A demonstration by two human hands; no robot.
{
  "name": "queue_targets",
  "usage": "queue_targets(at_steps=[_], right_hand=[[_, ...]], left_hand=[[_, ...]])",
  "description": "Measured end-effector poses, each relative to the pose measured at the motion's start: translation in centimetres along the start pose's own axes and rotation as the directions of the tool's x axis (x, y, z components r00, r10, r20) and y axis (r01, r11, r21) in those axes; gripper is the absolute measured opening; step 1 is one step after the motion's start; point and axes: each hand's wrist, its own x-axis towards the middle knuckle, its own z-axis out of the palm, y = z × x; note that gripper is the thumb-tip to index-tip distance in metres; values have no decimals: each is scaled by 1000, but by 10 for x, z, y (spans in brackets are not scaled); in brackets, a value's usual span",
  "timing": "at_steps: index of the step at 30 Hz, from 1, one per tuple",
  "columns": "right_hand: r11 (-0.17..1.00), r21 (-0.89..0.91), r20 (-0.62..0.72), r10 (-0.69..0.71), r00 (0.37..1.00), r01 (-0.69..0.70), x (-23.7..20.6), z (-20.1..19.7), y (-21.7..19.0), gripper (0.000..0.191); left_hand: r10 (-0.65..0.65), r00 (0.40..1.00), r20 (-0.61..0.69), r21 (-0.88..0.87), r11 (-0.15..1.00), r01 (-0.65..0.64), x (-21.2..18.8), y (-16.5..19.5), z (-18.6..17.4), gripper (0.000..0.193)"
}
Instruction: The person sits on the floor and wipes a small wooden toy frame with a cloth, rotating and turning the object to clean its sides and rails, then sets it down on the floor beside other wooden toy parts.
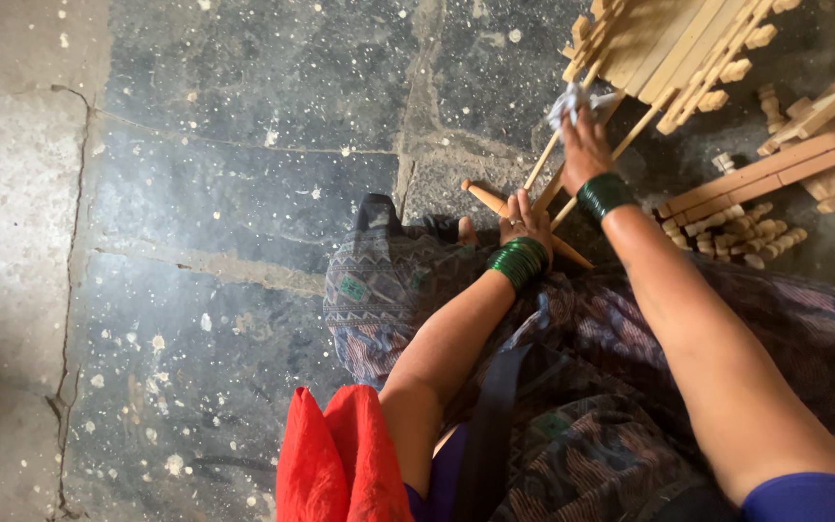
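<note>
You are not looking at any packages, signs or screens here. The nearest things to labels are two small green square patches (353,287) showing on the patterned fabric (408,290) over your lap, one near the left knee and one lower (553,425); they are probably printed motifs, too blurred to tell.
</note>
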Motion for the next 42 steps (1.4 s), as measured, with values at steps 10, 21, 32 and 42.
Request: queue_targets(at_steps=[10, 21, 32, 42], right_hand=[[996, 8, -38, -94, 995, 94, -45, 14, 9, 42], [978, -208, -129, -26, 991, -2, 9, -21, 46, 33], [999, -37, 48, 31, 998, -29, -39, 4, 8, 30], [990, 41, 165, -139, 976, 134, -55, 8, -16, 34]], left_hand=[[10, 998, -55, -9, 1000, -10, 1, -2, 5, 60], [5, 999, -37, -7, 1000, -6, 1, -3, 6, 63], [13, 997, -71, -40, 999, -16, 9, -4, 13, 67], [29, 991, -130, -27, 999, -33, -2, -12, -9, 57]])
